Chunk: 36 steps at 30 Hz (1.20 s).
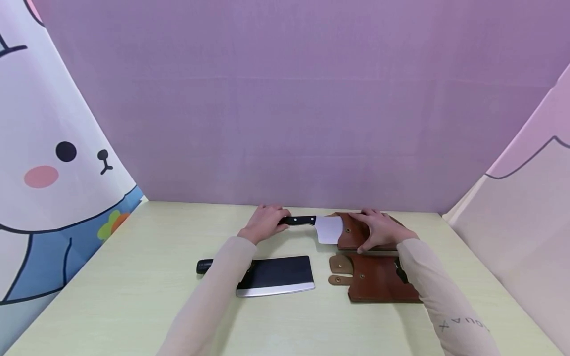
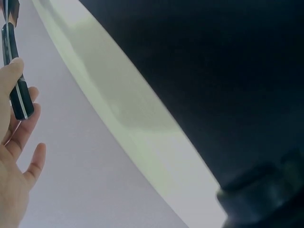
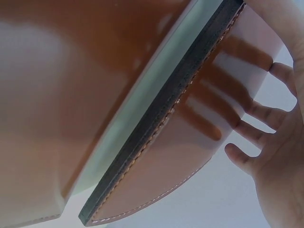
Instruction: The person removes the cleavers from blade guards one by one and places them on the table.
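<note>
My left hand (image 1: 264, 223) holds the black riveted handle of a cleaver (image 1: 328, 230), thumb and fingers around it. In the left wrist view that handle (image 2: 20, 97) shows between thumb and fingers, its butt end bare. Part of the pale blade shows; the rest is hidden inside a brown leather sheath (image 1: 349, 238). My right hand (image 1: 380, 230) spans this sheath, thumb at the near edge and fingers at the far one. The right wrist view shows fingertips against the stitched sheath (image 3: 156, 166).
A larger dark cleaver (image 1: 280, 272) lies nearer, its handle partly behind my left forearm. Right of it is a second brown sheath (image 1: 378, 287) with tan snap straps (image 1: 340, 280), partly covered by my right sleeve. A purple wall (image 1: 285, 123) stands behind the table (image 1: 147, 277).
</note>
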Available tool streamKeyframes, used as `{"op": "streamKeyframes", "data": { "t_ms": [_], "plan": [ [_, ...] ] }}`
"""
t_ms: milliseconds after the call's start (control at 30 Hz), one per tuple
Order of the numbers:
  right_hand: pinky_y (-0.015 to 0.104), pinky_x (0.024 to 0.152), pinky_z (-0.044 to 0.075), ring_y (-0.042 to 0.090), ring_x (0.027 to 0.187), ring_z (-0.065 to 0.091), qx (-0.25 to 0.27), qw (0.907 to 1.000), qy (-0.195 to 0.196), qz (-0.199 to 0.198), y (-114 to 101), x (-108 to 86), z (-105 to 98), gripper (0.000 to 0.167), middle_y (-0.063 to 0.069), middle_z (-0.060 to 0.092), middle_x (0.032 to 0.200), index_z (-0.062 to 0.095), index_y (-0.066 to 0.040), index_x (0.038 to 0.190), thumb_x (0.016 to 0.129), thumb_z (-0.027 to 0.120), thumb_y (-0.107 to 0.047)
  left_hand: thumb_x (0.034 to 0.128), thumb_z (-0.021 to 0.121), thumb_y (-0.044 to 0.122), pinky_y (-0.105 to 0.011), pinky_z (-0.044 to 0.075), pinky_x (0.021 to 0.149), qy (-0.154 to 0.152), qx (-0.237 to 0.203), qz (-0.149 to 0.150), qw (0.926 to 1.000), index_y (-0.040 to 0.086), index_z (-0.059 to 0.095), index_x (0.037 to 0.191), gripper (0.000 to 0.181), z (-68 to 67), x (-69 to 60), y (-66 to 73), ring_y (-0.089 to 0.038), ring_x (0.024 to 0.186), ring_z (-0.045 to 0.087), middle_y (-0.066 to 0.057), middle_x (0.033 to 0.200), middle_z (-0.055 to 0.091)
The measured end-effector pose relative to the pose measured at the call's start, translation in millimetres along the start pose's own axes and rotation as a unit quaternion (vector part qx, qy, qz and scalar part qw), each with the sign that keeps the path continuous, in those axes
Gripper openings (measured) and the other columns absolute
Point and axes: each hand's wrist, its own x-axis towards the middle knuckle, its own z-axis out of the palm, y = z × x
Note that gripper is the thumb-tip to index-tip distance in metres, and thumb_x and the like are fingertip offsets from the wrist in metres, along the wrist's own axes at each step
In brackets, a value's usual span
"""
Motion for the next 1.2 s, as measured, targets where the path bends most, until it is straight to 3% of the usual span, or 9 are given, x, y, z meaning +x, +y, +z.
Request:
{"op": "streamKeyframes", "data": {
  "t_ms": [900,1200],
  "plan": [
    [0.062,0.094,0.031,0.044,0.121,0.035,0.003,1.0000,0.000,0.000,0.7,-2.2,-3.3,0.099,0.023,0.038,0.135,0.038,-0.012,0.139,0.057,0.083,-0.045,0.0833,0.065,0.032,-0.043,0.040,0.082,0.006,-0.007,0.002,1.0000,0.019,0.065,0.105,0.026,-8.4,-7.8,-8.7,-0.018,0.089,0.060,0.000,0.095,0.065],
    [0.063,0.095,0.028,0.044,0.123,0.033,0.007,1.0000,-0.002,0.002,1.5,-2.8,-2.7,0.100,0.024,0.037,0.136,0.038,-0.011,0.139,0.056,0.083,-0.045,0.0837,0.065,0.032,-0.043,0.040,0.084,-0.005,-0.007,-0.001,1.0000,0.019,0.065,0.107,0.026,-11.9,-9.0,-10.3,-0.019,0.091,0.061,-0.001,0.098,0.065]
  ]
}}
